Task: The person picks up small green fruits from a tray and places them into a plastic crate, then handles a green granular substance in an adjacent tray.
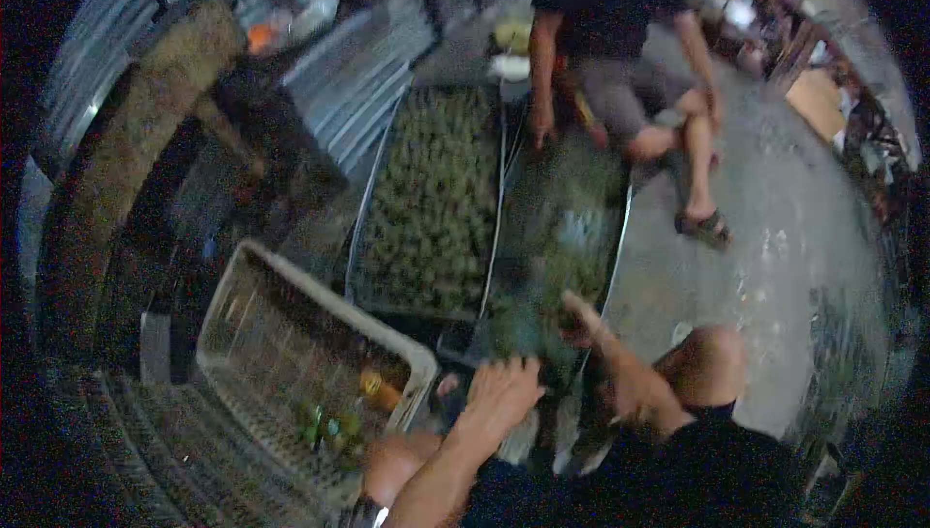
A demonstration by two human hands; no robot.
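A grey floor (756, 295) fills the right side of the view, facing a corrugated metal wall (373, 126) on the left. A co-worker (605, 19) in a dark top sits near the far end of two long, shallow trays laid side by side. The fuller tray (379, 179) is packed with small green pieces (431, 203); the sparser tray (621, 237), to its right, carries a thinner, blurred spread of green matter (572, 242).

Both trays point away from the wearer, their long axes nearly parallel and leaning slightly right toward the far end. The sparser tray's near end lies right at the wearer's hands, the bulk of it stretching forward from them; the right hand (579, 323) is nearer its middle, while the left hand (504, 388) sits lower, by the near end and close to the fuller tray's near corner.

A pale plastic crate (339, 303) stands to the left, its long rim slanting down toward the left wrist.

The left hand is back-up with fingers loosely apart, its underside hidden; the right has a finger reaching forward. Motion blur leaves me unable to tell whether either pinches anything.

Smaller still are the co-worker's sandal (705, 228), a green cluster (325, 428) in the crate and an orange-yellow item (378, 389) beside it.
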